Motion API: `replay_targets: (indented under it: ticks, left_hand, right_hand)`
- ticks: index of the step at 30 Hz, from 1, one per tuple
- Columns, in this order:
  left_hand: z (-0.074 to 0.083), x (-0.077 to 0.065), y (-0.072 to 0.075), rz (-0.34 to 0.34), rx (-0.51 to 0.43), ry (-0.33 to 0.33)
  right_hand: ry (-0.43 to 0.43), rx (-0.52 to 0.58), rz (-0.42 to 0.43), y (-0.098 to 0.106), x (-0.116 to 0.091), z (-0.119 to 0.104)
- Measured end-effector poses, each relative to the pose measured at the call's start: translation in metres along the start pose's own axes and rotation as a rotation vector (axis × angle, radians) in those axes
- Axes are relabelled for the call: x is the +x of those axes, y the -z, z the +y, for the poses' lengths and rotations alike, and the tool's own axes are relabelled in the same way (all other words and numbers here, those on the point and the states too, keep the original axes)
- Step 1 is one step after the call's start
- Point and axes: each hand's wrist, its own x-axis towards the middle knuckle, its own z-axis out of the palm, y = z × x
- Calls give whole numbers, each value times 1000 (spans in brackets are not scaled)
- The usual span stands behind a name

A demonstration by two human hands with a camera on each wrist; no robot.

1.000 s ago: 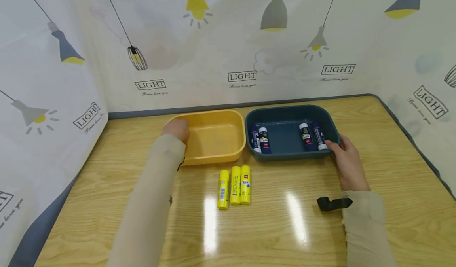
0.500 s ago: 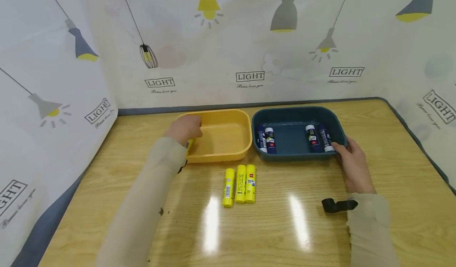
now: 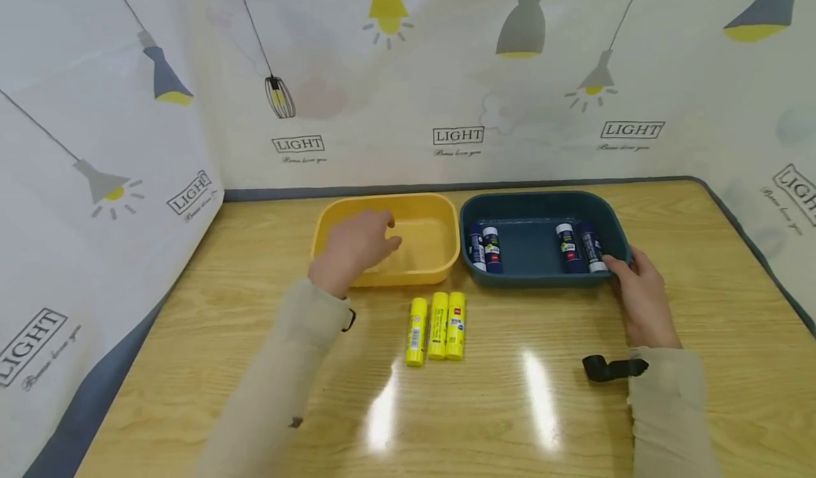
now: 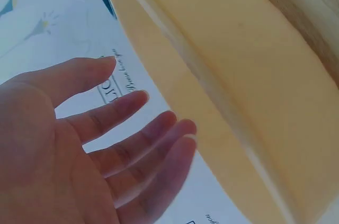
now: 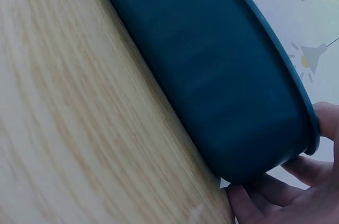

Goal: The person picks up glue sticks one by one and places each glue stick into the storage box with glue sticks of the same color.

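Observation:
My left hand (image 3: 357,248) hovers over the left part of the yellow plastic bin (image 3: 448,269), fingers spread and relaxed. Nothing lies in its palm in the left wrist view, where the fingers (image 4: 159,134) stand beside the bin's rim. My right hand (image 3: 645,295) grips the near right corner of the dark teal bin (image 3: 535,278), its thumb over the rim and its other fingers against the outer wall (image 5: 212,75). Between the bins and me lie three yellow glue sticks (image 3: 438,326). My hand and forearm hide the yellow bin's left inside.
Inside the teal bin, navy glue sticks (image 3: 491,249) lie in a pair at the left, and another pair (image 3: 568,248) at the right. Both bins stand side by side on the wooden table (image 3: 497,407), before a lamp-printed cloth (image 3: 382,159).
My left hand has moved right and up from the yellow bin's left end, its fingers loosening. A yellow glue stick glimpsed beneath it half a second ago is now hidden. My right hand keeps its grip.

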Motion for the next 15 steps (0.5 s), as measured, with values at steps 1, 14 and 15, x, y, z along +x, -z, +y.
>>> replay_targets:
  ticks: [1, 14, 15]
  left_hand:
    - [2, -2, -2, 19, -3, 6]
    - [20, -45, -23, 246, -167, 68]
    - [21, -48, -24, 255, -178, 71]
  right_hand:
    - [3, 8, 0, 2, 2, 2]
    - [37, 44, 10, 16, 30, 31]
    - [37, 42, 12, 16, 30, 31]
